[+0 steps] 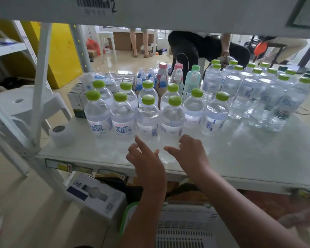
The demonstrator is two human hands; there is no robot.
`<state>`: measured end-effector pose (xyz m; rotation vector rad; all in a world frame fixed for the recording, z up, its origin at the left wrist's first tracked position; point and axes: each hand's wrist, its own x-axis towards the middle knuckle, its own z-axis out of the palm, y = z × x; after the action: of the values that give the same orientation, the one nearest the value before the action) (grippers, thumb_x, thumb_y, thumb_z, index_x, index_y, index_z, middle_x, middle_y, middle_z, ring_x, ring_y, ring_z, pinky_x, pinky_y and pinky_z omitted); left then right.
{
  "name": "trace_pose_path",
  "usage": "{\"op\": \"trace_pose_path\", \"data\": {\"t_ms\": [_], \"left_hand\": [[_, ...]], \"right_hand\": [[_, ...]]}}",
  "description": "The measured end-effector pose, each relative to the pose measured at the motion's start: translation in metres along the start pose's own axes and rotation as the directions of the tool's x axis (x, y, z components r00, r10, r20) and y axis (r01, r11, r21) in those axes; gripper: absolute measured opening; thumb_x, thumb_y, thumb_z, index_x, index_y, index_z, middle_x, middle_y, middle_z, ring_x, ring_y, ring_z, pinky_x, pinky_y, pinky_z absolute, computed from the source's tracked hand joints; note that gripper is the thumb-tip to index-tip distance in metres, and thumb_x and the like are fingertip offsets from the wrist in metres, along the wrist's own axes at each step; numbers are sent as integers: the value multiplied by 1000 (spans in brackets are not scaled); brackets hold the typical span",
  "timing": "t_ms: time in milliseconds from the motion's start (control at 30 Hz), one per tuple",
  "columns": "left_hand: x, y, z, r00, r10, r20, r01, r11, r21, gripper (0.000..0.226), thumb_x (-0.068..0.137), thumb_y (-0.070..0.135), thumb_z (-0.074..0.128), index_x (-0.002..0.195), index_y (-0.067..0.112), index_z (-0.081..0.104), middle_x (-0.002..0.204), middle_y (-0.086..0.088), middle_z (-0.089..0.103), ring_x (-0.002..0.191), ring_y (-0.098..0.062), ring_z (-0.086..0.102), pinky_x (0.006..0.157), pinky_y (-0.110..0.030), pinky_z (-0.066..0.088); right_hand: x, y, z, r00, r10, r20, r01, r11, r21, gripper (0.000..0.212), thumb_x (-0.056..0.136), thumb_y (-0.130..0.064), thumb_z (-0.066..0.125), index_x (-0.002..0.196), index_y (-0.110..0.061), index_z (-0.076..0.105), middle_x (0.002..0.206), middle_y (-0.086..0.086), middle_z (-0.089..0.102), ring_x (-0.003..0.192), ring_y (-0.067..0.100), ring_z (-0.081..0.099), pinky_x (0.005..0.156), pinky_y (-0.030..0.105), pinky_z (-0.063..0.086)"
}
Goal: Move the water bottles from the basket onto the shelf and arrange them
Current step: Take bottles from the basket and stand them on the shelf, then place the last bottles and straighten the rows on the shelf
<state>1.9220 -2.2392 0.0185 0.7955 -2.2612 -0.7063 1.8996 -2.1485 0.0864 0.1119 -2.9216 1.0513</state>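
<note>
Your left hand [145, 158] and right hand [190, 151] hover open and empty; the upright water bottles [148, 119] stand just beyond on the shelf [240, 154], the basket [183, 228] below.

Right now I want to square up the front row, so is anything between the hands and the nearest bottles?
Nothing visible is. The left hand and right hand hover open over bare shelf, just short of the front-row bottles, holding nothing. No other object lies in that gap.
</note>
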Motion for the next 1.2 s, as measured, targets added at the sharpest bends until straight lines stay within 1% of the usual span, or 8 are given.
{"op": "trace_pose_path", "data": {"t_ms": [467, 600, 667, 767, 867, 1033, 1100, 1200], "left_hand": [[-19, -22, 3, 985, 172, 28, -172, 985, -16, 77, 85, 19, 65, 146, 0, 20, 140, -23, 38, 123, -33, 43, 97, -37, 47], [-31, -32, 4, 971, 240, 14, -238, 968, -74, 70, 89, 13, 60, 146, 2, 20, 144, -23, 33, 132, -33, 36, 103, -36, 41], [-38, -41, 4, 964, 266, 27, -262, 959, -107, 68, 89, 8, 59, 146, 3, 22, 144, -24, 33, 134, -33, 33, 107, -37, 38], [-53, -48, 0, 955, 291, 50, -281, 947, -154, 64, 87, 6, 59, 143, 5, 28, 143, -21, 34, 134, -30, 30, 109, -31, 32], [-73, -54, -7, 938, 335, 90, -312, 928, -204, 58, 87, 9, 58, 139, 4, 34, 140, -21, 36, 132, -27, 29, 109, -22, 23], [-119, -86, 2, 898, 356, 257, -305, 927, -218, 48, 85, 6, 58, 130, 3, 42, 127, -21, 40, 115, -28, 36, 92, -19, 27], [-143, -104, 13, 830, 327, 452, -274, 945, -180, 46, 86, 7, 58, 130, 4, 43, 126, -19, 42, 114, -27, 38, 96, -26, 33], [-184, -132, 28, 536, 205, 819, -196, 974, -115, 51, 87, 23, 61, 133, 10, 43, 135, -14, 42, 125, -30, 41, 104, -38, 35]], "right_hand": [[-11, 32, 1, 995, -77, 65, 64, 981, 185, 60, 81, -32, 73, 134, -16, 51, 128, 4, 63, 107, 13, 64, 87, 23, 52], [-13, 54, -6, 959, -192, 206, 165, 976, 144, 71, 78, -24, 78, 140, -17, 44, 136, 4, 56, 117, 15, 60, 93, 35, 55], [-16, 65, -11, 942, -264, 208, 253, 964, 80, 59, 81, -24, 74, 134, -16, 50, 130, 2, 61, 109, 13, 64, 89, 33, 56], [-24, 78, -21, 915, -356, 191, 360, 933, 13, 18, 89, -25, 64, 104, -15, 67, 93, -3, 71, 74, 10, 67, 70, 26, 57], [-42, 90, -18, 845, -382, 374, 445, 891, -95, 20, 93, -31, 55, 82, -19, 67, 67, -6, 65, 55, 12, 61, 54, 27, 53], [-73, 124, 25, 712, -211, 670, 472, 850, -235, 21, 92, -38, 52, 78, -26, 62, 72, -11, 60, 64, 7, 58, 60, 26, 51], [-82, 148, 48, 604, -26, 797, 461, 827, -323, 19, 91, -38, 53, 95, -23, 65, 94, -3, 66, 84, 16, 62, 75, 34, 53], [-97, 195, 78, 443, 303, 844, 407, 771, -490, 41, 87, -34, 64, 123, -15, 58, 124, 7, 60, 110, 26, 58, 95, 36, 48]]}}
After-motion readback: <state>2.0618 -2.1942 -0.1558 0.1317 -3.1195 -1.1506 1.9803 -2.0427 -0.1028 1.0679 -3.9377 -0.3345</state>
